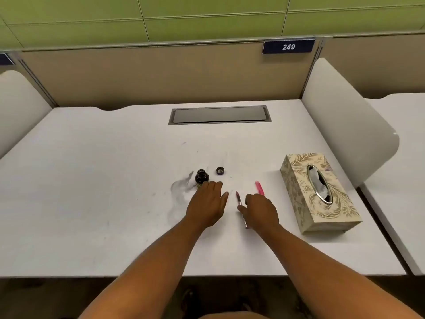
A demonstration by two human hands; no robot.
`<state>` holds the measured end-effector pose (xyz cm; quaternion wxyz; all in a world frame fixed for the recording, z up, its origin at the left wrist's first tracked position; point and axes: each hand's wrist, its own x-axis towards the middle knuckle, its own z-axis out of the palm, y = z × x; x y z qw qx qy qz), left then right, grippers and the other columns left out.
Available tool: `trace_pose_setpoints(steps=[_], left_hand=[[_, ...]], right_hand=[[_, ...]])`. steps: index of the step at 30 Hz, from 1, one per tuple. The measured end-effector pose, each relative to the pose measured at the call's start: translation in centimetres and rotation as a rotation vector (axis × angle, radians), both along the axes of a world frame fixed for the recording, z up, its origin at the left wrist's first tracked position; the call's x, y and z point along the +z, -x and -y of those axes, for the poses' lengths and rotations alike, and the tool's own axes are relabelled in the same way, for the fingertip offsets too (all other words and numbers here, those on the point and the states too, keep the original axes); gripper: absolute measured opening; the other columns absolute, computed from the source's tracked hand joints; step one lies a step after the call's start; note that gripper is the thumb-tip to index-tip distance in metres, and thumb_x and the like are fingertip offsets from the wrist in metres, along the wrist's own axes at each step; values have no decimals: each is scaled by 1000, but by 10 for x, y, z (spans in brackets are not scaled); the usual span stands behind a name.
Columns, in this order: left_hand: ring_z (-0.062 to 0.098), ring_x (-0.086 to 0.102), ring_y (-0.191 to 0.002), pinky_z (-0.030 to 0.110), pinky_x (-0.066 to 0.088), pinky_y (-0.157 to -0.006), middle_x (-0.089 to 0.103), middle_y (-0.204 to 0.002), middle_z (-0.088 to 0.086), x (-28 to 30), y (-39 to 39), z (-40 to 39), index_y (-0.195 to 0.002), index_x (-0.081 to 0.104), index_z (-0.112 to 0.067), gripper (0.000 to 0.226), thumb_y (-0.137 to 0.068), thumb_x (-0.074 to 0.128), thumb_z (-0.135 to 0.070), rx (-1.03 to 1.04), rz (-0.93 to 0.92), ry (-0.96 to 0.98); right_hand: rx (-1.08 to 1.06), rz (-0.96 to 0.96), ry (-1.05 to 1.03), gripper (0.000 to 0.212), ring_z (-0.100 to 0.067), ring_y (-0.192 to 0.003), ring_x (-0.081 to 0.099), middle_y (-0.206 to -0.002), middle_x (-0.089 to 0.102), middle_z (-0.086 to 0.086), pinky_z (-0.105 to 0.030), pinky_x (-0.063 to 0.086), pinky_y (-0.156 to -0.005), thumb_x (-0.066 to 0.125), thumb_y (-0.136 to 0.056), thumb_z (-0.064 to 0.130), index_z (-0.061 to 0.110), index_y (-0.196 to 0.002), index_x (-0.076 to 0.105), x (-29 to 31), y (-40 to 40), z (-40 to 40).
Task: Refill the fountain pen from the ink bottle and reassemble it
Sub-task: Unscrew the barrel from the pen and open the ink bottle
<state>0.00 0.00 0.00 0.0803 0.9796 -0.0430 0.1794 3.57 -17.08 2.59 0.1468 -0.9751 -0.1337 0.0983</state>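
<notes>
Evidently the filling step is in hand: the ink bottle (201, 177) stands uncapped just beyond the left hand (208, 204), whose straight, relaxed fingers reach toward it and hold nothing. Its cap (220, 170) lies farther out. The right hand (259, 211) pinches the slim pen section (240, 204), nib pointing away. The pink barrel (259, 187) lies just beyond that hand's knuckles. Next, I judge, steady the bottle and dip the nib without tipping it.
</notes>
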Motion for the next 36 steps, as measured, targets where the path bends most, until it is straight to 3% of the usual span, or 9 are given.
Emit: trace_pose_setpoints(steps=[5,10,16,21,24,28,31,33,36], left_hand=[[30,62,-77,40,49,-57,64,-86,10,-7,6,7,-102,63,-6,40,-99,35,-34,38,-91,105],[25,59,-96,40,48,-79,64,-103,7,-2,3,13,-112,59,-10,28,-103,40,-27,148,-308,373],[18,62,-82,40,54,-86,73,-103,4,10,-11,20,-100,68,-11,34,-100,45,-36,412,-538,1207],[20,69,-93,34,55,-88,71,-114,4,27,-22,14,-116,65,-11,32,-102,50,-37,409,-526,1579],[23,71,-100,35,55,-93,74,-113,7,35,-26,6,-111,69,-13,30,-100,55,-37,331,-544,1724],[23,70,-102,35,54,-96,74,-115,13,44,-26,-2,-107,70,-8,22,-99,58,-24,261,-515,1826],[22,70,-102,33,54,-94,74,-115,14,46,-26,-9,-114,68,-2,25,-99,58,-19,217,-490,1862],[21,72,-100,31,56,-90,75,-111,14,48,-25,-15,-114,68,0,24,-99,58,-17,206,-471,1894],[22,72,-98,33,56,-90,75,-109,13,51,-25,-22,-112,69,-1,23,-99,57,-16,190,-440,1949]], right_hand=[[-58,-48,7,24,-23,-88,65,-95,67,-3,-28,42,-66,57,-92,38,16,-95,63,-14,5,0],[-103,-41,-34,21,-25,-83,65,-92,69,-4,-29,46,-65,53,-93,32,16,-93,66,-13,3,-2],[-126,-9,-177,23,-23,-82,66,-92,71,-2,-32,53,-70,57,-91,33,16,-101,70,-6,2,-11],[-96,73,-250,22,-22,-85,67,-90,72,0,-33,52,-77,56,-91,35,18,-99,69,5,-3,-21],[-95,103,-284,27,-21,-79,65,-83,70,0,-35,47,-96,53,-94,39,16,-94,68,12,-3,-26],[-81,88,-323,24,-18,-81,63,-87,69,1,-35,44,-95,57,-93,38,16,-95,68,22,-2,-30],[-74,46,-380,21,-15,-82,63,-90,69,3,-25,36,-91,61,-91,35,16,-96,68,29,0,-33],[-69,-4,-446,20,-12,-83,64,-89,70,4,-12,25,-76,63,-90,35,17,-96,68,36,1,-35],[-121,-282,-662,27,-14,-76,70,-88,74,0,-2,33,-73,58,-95,40,16,-96,69,47,1,-37]])
